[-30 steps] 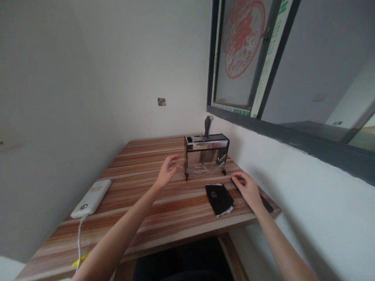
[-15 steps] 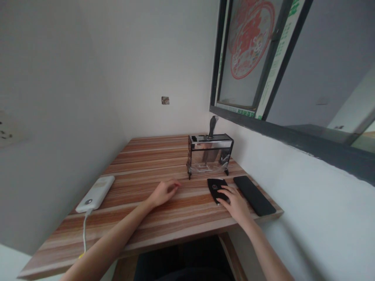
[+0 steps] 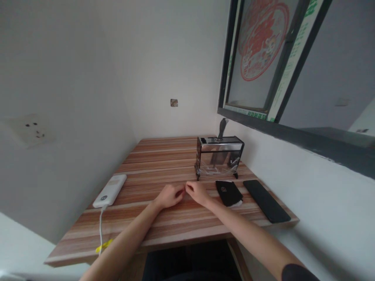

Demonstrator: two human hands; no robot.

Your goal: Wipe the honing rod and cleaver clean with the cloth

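My left hand (image 3: pixel 171 196) and my right hand (image 3: pixel 197 192) meet over the middle of the wood-grain table (image 3: pixel 164 171). Both have their fingers curled in, the fingertips pinched and touching or almost touching. Whatever lies between them, if anything, is too small to make out. To the right of my right hand lies a flat black cloth-like piece (image 3: pixel 228 192) with a small round logo and a white edge showing beneath. Beyond it is a flat black rectangular slab (image 3: pixel 266 200), much like a phone.
Behind the hands stands a clear-sided knife holder (image 3: pixel 220 156) with a dark-handled knife (image 3: pixel 222 128) in it. At left lies a white power bank (image 3: pixel 110 190) with a white cable (image 3: pixel 100 230) and a yellow piece (image 3: pixel 104 245). A wall and window frame (image 3: pixel 252 117) bound the right side.
My right hand has let go of the black cloth-like piece and moved left to meet my left hand. The view has shifted a little to the left.
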